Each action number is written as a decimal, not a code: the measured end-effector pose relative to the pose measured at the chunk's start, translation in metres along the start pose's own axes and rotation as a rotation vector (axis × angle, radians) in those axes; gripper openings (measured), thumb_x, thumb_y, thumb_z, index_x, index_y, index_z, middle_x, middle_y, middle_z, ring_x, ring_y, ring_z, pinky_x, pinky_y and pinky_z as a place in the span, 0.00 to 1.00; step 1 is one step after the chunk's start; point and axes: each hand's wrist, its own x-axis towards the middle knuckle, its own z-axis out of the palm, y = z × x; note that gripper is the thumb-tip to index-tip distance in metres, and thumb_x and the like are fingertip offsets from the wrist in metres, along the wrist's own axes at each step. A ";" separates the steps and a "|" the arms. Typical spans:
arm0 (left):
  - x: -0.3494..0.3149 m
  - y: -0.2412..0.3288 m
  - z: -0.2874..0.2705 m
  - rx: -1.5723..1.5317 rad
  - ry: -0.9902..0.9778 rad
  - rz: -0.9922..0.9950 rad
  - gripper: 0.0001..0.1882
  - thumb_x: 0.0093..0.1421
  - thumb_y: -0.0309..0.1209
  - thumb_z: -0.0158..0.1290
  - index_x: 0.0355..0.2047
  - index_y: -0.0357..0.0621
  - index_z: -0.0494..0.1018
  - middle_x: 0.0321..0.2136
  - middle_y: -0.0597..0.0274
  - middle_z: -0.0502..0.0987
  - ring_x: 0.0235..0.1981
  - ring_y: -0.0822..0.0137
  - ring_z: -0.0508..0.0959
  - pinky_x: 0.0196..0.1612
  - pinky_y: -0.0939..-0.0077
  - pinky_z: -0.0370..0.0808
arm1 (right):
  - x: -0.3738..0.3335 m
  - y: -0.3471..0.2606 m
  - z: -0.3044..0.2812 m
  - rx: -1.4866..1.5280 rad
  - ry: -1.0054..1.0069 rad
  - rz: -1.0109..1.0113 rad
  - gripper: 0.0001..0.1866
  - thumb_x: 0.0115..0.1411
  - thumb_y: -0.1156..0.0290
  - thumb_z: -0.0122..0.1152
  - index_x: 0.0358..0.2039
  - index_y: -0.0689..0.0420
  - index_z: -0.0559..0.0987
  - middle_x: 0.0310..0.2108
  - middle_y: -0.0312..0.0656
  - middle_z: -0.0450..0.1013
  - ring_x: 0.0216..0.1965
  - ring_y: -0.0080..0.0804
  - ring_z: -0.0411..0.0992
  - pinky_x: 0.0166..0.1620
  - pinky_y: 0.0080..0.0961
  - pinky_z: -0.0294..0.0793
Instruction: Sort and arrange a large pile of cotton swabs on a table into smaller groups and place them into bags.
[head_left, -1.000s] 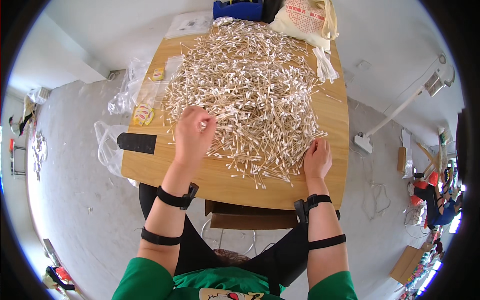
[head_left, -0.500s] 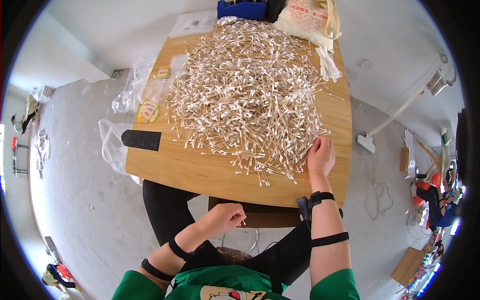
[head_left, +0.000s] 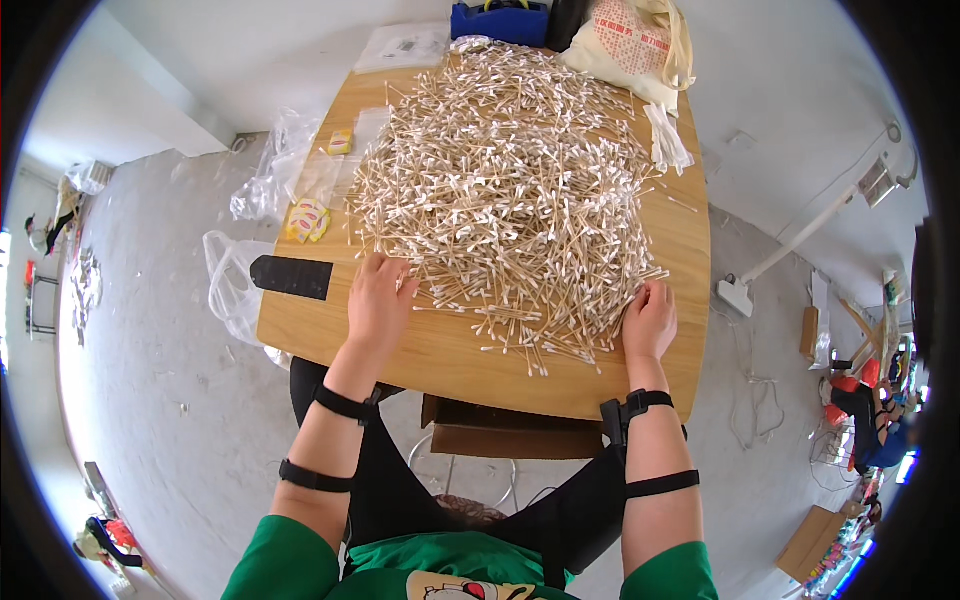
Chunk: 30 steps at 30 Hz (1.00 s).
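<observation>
A broad heap of cotton swabs [head_left: 510, 200] with white tips and pale sticks covers much of the wooden table [head_left: 310, 335]. My left hand [head_left: 380, 305] is at the heap's near left edge, its thumb apart from the curled fingers. Whether a swab lies between them is hard to see. At the near right edge of the heap, my right hand [head_left: 651, 318] has its fingers drawn together on cotton swabs. How many it grips is hidden.
Left on the table lie a black flat strip [head_left: 292, 278], yellow labels [head_left: 308, 220], a small yellow box [head_left: 340, 142] and clear plastic bags. A cloth bag [head_left: 625, 45], a blue tape dispenser [head_left: 500, 22] and white strips [head_left: 668, 140] stand far off. Below the edge sits an open cardboard box [head_left: 515, 440].
My left hand has gone from above my lap, where a swab tip showed at its fingers, up to the heap's left edge. My right hand has stayed at the heap's right edge.
</observation>
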 end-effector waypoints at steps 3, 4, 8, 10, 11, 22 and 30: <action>0.010 -0.009 0.006 0.105 -0.074 0.037 0.09 0.55 0.27 0.59 0.36 0.41 0.75 0.32 0.53 0.75 0.34 0.53 0.77 0.36 0.63 0.74 | 0.001 0.000 -0.002 -0.003 0.007 0.001 0.02 0.59 0.73 0.57 0.33 0.54 0.74 0.32 0.43 0.73 0.35 0.48 0.73 0.36 0.43 0.73; 0.011 -0.011 0.007 0.104 -0.076 0.039 0.09 0.55 0.27 0.59 0.36 0.41 0.75 0.32 0.53 0.75 0.34 0.53 0.77 0.36 0.63 0.74 | 0.001 0.001 -0.001 0.004 0.013 0.006 0.02 0.59 0.73 0.57 0.33 0.54 0.74 0.32 0.43 0.73 0.35 0.48 0.73 0.36 0.43 0.73; 0.008 -0.015 -0.003 -0.045 -0.084 -0.059 0.06 0.56 0.25 0.56 0.32 0.39 0.72 0.33 0.51 0.75 0.37 0.47 0.76 0.39 0.58 0.73 | 0.002 0.001 -0.001 -0.010 0.008 -0.005 0.02 0.59 0.73 0.56 0.33 0.54 0.74 0.32 0.43 0.73 0.35 0.49 0.73 0.36 0.43 0.73; 0.002 -0.008 -0.020 -0.054 -0.064 -0.104 0.05 0.56 0.25 0.55 0.32 0.38 0.71 0.33 0.50 0.75 0.37 0.46 0.76 0.38 0.57 0.73 | 0.001 -0.002 -0.001 -0.011 0.004 -0.020 0.02 0.59 0.73 0.56 0.33 0.54 0.74 0.32 0.44 0.73 0.35 0.48 0.73 0.36 0.43 0.73; 0.001 0.001 -0.033 -0.068 -0.090 -0.133 0.04 0.57 0.24 0.54 0.32 0.38 0.71 0.34 0.48 0.75 0.37 0.45 0.76 0.38 0.56 0.73 | 0.001 0.000 -0.001 -0.012 0.004 -0.017 0.02 0.59 0.73 0.56 0.33 0.54 0.74 0.32 0.44 0.73 0.35 0.48 0.73 0.36 0.43 0.73; -0.084 0.052 -0.067 -0.061 -0.446 0.115 0.06 0.59 0.23 0.49 0.35 0.38 0.75 0.34 0.50 0.76 0.38 0.46 0.76 0.41 0.59 0.74 | 0.001 0.001 -0.002 0.002 0.008 0.033 0.02 0.59 0.72 0.57 0.33 0.54 0.75 0.33 0.44 0.74 0.35 0.49 0.73 0.36 0.43 0.73; -0.138 0.068 -0.007 -0.288 -0.638 0.151 0.06 0.61 0.28 0.52 0.34 0.39 0.76 0.34 0.51 0.77 0.37 0.48 0.77 0.40 0.62 0.75 | 0.001 -0.001 0.001 -0.007 0.001 0.011 0.02 0.59 0.73 0.57 0.33 0.53 0.74 0.33 0.43 0.74 0.35 0.49 0.73 0.36 0.43 0.73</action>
